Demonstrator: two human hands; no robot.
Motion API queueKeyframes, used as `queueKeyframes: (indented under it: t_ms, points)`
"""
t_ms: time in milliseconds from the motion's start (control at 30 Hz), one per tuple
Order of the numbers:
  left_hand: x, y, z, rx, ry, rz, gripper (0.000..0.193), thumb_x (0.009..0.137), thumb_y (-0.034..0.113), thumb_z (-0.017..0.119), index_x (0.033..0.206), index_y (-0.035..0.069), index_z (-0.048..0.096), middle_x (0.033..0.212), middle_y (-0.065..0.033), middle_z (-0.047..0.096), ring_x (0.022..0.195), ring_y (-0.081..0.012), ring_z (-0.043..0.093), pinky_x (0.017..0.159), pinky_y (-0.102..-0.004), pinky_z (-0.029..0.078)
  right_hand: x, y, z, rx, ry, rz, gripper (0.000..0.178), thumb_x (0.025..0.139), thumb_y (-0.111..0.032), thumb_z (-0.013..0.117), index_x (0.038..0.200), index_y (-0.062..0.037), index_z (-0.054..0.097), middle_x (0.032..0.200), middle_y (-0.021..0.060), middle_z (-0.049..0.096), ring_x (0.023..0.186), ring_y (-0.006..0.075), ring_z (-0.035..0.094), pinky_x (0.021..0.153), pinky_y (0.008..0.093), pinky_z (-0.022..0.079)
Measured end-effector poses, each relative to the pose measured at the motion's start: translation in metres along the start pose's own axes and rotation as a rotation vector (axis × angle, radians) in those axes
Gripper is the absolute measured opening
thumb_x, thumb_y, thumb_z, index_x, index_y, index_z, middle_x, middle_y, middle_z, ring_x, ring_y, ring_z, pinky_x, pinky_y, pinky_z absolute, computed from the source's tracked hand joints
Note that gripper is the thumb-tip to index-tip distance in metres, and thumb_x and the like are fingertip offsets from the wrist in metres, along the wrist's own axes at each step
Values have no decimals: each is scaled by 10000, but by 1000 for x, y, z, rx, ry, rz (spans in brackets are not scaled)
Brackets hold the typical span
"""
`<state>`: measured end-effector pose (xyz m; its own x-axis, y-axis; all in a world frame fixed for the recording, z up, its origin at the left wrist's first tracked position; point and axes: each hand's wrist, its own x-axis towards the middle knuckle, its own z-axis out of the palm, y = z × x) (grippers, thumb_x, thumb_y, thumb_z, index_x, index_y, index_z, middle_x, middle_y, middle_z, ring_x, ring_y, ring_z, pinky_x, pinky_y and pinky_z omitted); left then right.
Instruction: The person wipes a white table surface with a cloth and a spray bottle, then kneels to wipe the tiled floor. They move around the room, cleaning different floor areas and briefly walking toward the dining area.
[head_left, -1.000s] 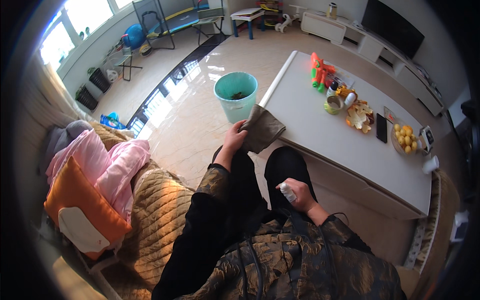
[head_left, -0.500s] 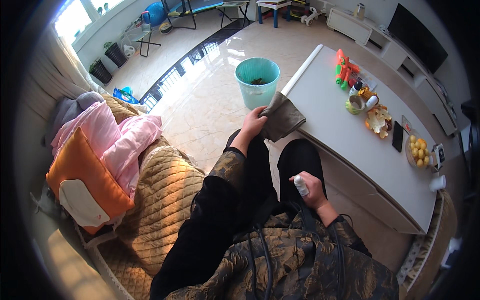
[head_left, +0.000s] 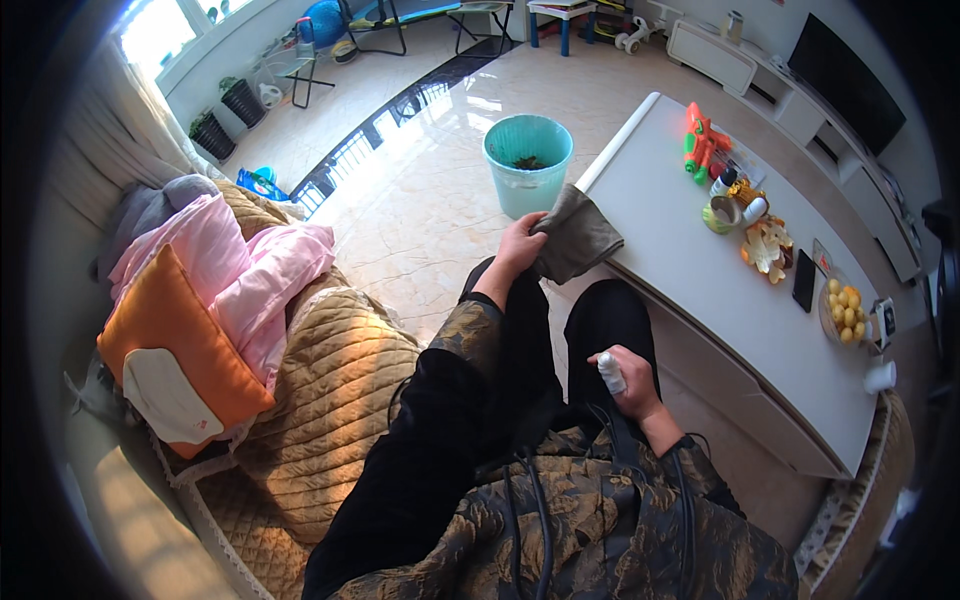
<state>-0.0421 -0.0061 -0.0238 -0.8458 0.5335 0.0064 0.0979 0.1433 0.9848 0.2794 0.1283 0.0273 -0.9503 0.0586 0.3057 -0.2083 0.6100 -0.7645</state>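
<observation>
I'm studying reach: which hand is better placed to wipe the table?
Probably the left hand: it holds the cloth beside the table; the right hand, farther back, grips a white bottle.

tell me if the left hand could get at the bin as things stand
Probably yes: the bin seems just beyond the left hand, with nothing visible between them, though its grip holds the cloth.

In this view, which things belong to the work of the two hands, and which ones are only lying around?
In the work:
- grey-brown cloth, in the left hand
- white bottle-like item, in the right hand

Only lying around:
- toy gun, black phone and yellow fruit, on the white table
- orange cushion
- teal bin, standing untouched
</observation>
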Motion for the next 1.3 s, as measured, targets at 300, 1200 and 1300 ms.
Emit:
queueKeyframes:
  t_ms: [300, 1200, 1300]
  points:
    - [-3, 5, 0, -22, 5, -8, 534, 886, 33, 608, 1420, 24, 613, 1276, -120, 696, 1165, -192, 645, 1037, -310, 490, 1, -1, 0, -2, -1, 3, 215, 928, -199, 612, 1001, -42, 738, 935, 172, 696, 877, 381, 705, 768, 415, 565]
    - [-32, 43, -21, -583, 89, -98, 415, 912, 23, 578, 1317, -59, 624, 1097, -109, 707, 949, -184, 684, 856, -308, 558, -2, 6, 6, 39, -43, 55, 300, 989, -268, 552, 1030, -36, 739, 974, 166, 720, 915, 348, 723, 810, 396, 561]
    - [-52, 49, -34, -821, 121, -61, 367, 924, 24, 568, 1283, -46, 608, 1065, -107, 692, 933, -201, 687, 829, -338, 582, 12, 1, -4, 256, -118, 195, 305, 1006, -231, 518, 1073, -36, 744, 994, 122, 745, 915, 230, 739, 785, 344, 581]
